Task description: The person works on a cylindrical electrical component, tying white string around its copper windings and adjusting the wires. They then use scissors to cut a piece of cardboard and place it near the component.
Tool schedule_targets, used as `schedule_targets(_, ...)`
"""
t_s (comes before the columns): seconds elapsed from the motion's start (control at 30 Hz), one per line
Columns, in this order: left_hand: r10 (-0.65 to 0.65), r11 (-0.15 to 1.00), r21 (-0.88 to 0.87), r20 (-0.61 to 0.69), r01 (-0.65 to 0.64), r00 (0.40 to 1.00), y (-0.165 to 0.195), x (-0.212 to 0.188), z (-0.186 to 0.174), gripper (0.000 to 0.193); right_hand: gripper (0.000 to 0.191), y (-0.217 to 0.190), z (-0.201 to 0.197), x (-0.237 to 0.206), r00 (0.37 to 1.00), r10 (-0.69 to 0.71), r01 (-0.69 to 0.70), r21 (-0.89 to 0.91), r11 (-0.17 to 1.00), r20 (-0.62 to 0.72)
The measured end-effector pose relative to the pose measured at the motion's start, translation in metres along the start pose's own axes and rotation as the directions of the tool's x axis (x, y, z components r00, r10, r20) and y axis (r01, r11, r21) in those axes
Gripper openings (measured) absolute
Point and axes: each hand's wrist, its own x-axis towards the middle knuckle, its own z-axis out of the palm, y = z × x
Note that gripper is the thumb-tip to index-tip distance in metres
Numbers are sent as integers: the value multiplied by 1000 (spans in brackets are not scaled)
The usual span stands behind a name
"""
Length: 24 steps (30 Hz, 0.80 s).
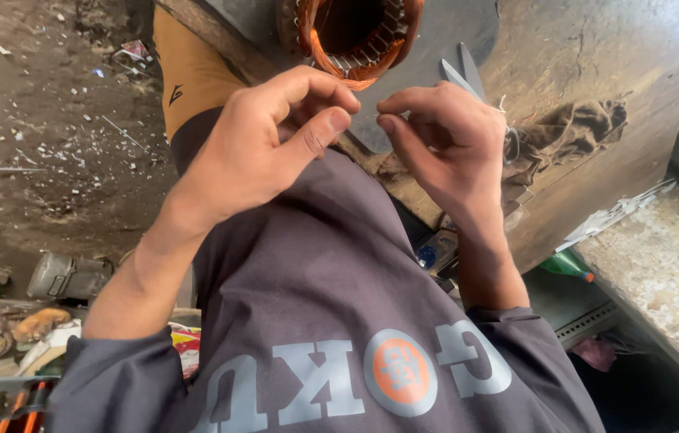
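Note:
My left hand [267, 144] and my right hand [448, 144] are raised close together above my grey shirt, fingertips almost touching. Each hand pinches its thumb against its forefinger. Whatever lies between the fingertips is too fine to make out. Just beyond the hands sits a motor stator [351, 36] with orange-copper windings around a dark bore. The blades of a pair of scissors [461, 70] stick up behind my right hand. I cannot tell whether that hand holds them.
A worn metal-topped bench [596, 48] carries the stator and a crumpled brown rag [576, 132]. A green bottle [568, 265] lies below its edge. A dusty shelf [668, 265] is at the right. Littered dirt floor [43, 136] and scrap parts [67, 277] lie to the left.

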Motion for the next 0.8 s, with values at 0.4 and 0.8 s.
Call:
schedule_targets(0.4,-14,1000,28,112,11,994,-18,25,-13,17,19,-27,50,-11,991,33,-15,137,990,-129)
schedule_targets(0.8,-171,983,16,469,185,866,-10,31,-47,17,27,-2,51,-31,836,276,-232,150,961,-475)
